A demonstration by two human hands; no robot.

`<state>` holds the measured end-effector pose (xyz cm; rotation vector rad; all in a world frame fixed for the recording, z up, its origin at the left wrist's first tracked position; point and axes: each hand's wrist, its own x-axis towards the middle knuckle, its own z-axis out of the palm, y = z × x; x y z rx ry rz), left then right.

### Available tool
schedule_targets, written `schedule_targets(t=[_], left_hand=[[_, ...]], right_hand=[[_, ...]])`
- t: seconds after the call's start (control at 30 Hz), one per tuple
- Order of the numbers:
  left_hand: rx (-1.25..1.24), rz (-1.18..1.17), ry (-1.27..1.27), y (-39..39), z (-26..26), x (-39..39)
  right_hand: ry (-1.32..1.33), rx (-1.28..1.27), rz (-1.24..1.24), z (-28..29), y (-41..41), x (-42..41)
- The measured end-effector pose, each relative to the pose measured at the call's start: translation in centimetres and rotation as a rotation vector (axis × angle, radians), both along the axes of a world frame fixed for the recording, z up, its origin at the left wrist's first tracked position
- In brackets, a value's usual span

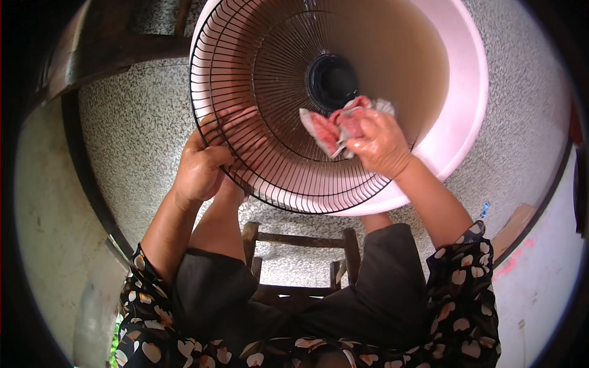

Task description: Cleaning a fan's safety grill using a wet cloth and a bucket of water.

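Observation:
A round black wire fan guard point(285, 152) with a dark hub ring at its middle leans in a large pink plastic basin point(464, 96). Murky brown water point(400, 60) stands in the basin, and part of the guard dips into it. My left hand point(207, 158) grips the guard's outer rim at the left, with its fingers partly behind the wires. Bunched in my right hand point(379, 142) is a wet red and white cloth point(329, 129), held over the wires just below the hub.
Below the basin is a wooden stool frame point(299, 240) between my legs. A dark wooden piece of furniture point(110, 50) stands at the upper left on the speckled floor point(138, 115). A small blue object point(485, 209) lies at the right, near a brown flat piece point(515, 227) by the wall.

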<state>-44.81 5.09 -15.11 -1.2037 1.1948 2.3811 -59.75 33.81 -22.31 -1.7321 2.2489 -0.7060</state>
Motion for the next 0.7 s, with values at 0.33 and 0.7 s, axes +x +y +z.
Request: schedule_targets(t=[0.33,0.7], left_hand=[[0.046,0.035,-0.041,0.1,-0.1,-0.5],[0.049,0.028,0.133,0.6,0.1,-0.8]], right_hand=[[0.141,0.468,-0.614,-5.2,2.8,-8.9],[-0.256,0.456,-1.295,-5.0,-11.7,-13.5]])
